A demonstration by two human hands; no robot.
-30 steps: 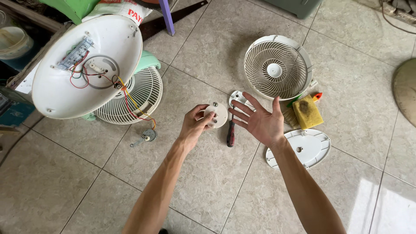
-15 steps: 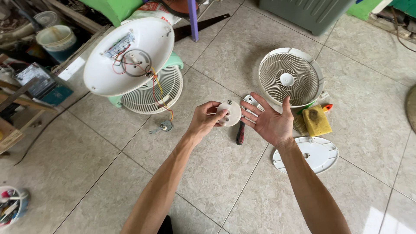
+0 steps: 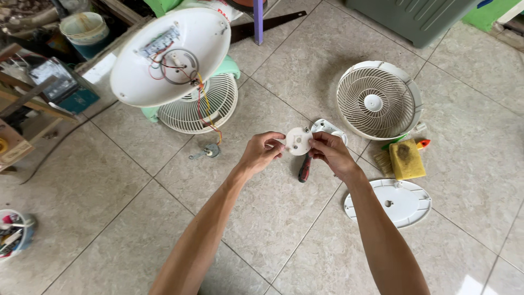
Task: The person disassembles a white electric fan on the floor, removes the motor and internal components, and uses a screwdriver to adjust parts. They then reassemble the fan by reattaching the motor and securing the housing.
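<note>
Both my hands meet over the tiled floor point(image 3: 109, 218), pinching a small round white plastic disc point(image 3: 298, 141) between them: my left hand point(image 3: 262, 153) grips its left edge with thumb and fingertips, my right hand point(image 3: 330, 154) clasps its right edge, so the disc hangs in the air above the tiles, its face turned up to me. Just beneath it on the floor lies a screwdriver with a red and black handle point(image 3: 305, 168), and a small white housing piece point(image 3: 327, 128) sits just behind. To the right stands a round fan grille point(image 3: 376, 101), with a yellow sponge point(image 3: 406, 159) near it and a white oval cover plate point(image 3: 388, 202) beside my right forearm. To the left, a white fan base with exposed wires point(image 3: 169, 57) leans over another grille point(image 3: 199, 106).
</note>
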